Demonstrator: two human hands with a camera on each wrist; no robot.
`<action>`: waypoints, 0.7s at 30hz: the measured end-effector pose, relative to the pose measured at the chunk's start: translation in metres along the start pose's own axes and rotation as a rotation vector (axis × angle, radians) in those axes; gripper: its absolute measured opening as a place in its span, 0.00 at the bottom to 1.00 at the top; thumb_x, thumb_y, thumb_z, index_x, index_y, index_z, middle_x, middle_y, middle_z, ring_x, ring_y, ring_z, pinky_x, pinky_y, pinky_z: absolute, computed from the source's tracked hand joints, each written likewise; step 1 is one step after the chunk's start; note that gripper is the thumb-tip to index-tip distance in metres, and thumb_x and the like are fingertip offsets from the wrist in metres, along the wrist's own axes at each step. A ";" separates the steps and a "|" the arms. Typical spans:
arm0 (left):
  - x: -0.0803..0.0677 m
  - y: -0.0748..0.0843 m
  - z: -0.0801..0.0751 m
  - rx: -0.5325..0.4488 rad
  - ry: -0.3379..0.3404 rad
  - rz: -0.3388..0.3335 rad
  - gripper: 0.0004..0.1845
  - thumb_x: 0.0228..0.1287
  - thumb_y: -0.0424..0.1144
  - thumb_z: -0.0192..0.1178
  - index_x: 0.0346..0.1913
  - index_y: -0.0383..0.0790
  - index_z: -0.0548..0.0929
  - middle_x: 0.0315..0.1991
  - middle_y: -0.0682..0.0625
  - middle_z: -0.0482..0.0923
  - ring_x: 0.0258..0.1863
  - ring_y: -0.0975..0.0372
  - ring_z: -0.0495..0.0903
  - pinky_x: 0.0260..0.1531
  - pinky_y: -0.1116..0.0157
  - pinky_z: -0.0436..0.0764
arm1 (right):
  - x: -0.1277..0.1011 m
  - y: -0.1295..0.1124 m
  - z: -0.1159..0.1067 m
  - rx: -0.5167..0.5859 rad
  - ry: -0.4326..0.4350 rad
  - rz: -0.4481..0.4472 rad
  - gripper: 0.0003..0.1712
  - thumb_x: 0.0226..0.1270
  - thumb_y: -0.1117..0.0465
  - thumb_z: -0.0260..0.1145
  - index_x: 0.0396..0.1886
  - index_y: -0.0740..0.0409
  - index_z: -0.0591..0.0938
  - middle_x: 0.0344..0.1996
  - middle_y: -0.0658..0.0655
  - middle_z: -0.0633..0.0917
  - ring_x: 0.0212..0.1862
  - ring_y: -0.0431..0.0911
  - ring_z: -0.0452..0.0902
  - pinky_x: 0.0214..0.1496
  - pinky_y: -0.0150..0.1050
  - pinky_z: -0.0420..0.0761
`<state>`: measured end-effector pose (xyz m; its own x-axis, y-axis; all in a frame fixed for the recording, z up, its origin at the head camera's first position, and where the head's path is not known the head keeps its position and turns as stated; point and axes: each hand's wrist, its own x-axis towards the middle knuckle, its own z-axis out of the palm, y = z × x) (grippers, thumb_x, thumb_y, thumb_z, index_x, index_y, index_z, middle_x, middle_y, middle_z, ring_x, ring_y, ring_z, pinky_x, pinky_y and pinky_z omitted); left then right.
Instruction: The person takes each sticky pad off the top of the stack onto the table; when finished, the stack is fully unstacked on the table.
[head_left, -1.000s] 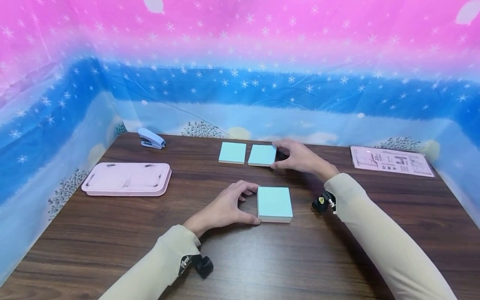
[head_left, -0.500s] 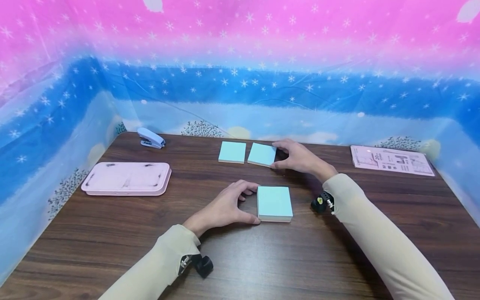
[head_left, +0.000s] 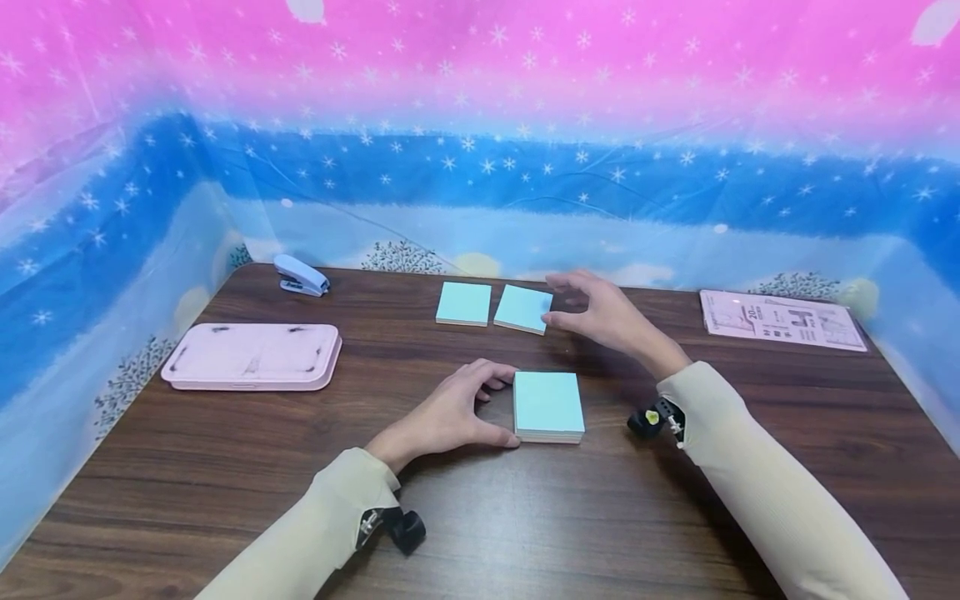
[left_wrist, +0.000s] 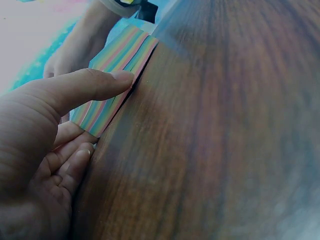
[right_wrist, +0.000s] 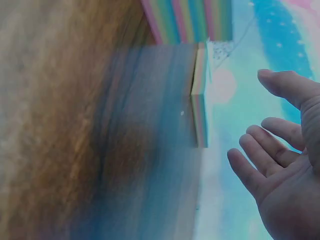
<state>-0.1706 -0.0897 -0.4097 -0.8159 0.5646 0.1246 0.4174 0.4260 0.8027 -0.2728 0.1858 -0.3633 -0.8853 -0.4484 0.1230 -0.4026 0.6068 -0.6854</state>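
Head view: left hand fingers pinch note stack.

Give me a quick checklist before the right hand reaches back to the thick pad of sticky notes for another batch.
1. Left hand steadies the thick pad: ok, thumb and fingers on its left edge.
2. Right hand free: ok, fingers spread, holding nothing.
3. Second small pile set flat on the table: ok.
4. First small pile apart from it: ok, narrow gap.
5. Batch thickness matches: cannot tell.
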 end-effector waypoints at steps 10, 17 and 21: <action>0.000 0.000 0.000 0.001 -0.005 -0.018 0.43 0.50 0.44 0.84 0.70 0.40 0.77 0.60 0.51 0.77 0.59 0.59 0.76 0.60 0.61 0.79 | -0.023 -0.007 -0.010 0.060 0.057 0.005 0.38 0.72 0.46 0.75 0.77 0.50 0.76 0.73 0.53 0.76 0.67 0.56 0.77 0.69 0.57 0.76; 0.000 0.000 0.000 0.003 0.005 -0.005 0.43 0.49 0.45 0.84 0.70 0.39 0.78 0.59 0.50 0.78 0.59 0.58 0.76 0.59 0.60 0.79 | -0.038 -0.008 -0.016 0.055 0.061 -0.013 0.38 0.73 0.47 0.74 0.76 0.55 0.76 0.71 0.56 0.78 0.67 0.59 0.77 0.70 0.58 0.75; 0.000 0.000 0.000 0.007 0.004 -0.004 0.43 0.49 0.45 0.84 0.70 0.39 0.78 0.59 0.50 0.78 0.58 0.58 0.76 0.59 0.60 0.79 | -0.050 -0.008 -0.017 0.050 0.057 -0.003 0.37 0.73 0.45 0.74 0.75 0.54 0.76 0.72 0.54 0.77 0.67 0.58 0.78 0.70 0.59 0.75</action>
<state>-0.1707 -0.0896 -0.4095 -0.8190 0.5603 0.1239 0.4171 0.4329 0.7992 -0.2298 0.2144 -0.3519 -0.8967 -0.4109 0.1645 -0.3939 0.5713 -0.7200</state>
